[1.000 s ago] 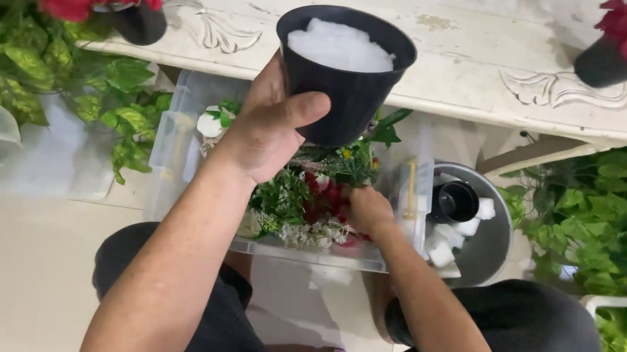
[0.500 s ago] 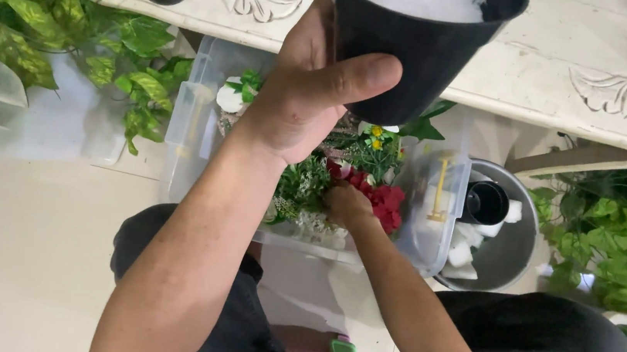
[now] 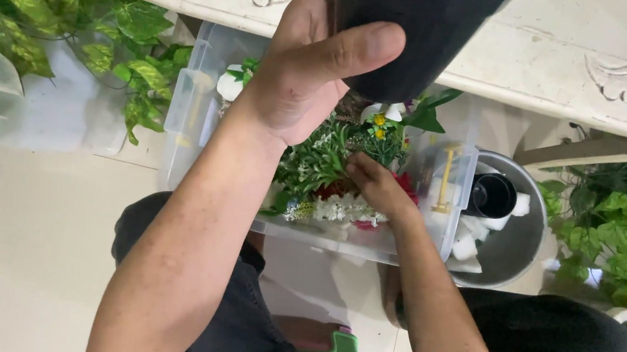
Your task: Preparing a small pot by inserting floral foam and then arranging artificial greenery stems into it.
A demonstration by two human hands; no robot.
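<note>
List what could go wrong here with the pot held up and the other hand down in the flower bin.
1. The left hand holds the black pot one-handed above the clear plastic bin; if the grip slips, it would likely drop onto the artificial flowers.
2. The right hand is buried among the stems, with the pot blocking part of the view, so it may snag or crush blooms.
3. The grey bucket sits close beside the bin and could be knocked.

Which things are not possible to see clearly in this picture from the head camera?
- Black pot in the left hand: its top and contents are cut off by the upper edge.
- Right hand: its fingertips are buried among the artificial flowers in the clear plastic bin, so what they grip cannot be told.
- Grey bucket: partly hidden by the bin; the white pieces inside are too small to identify.
</note>
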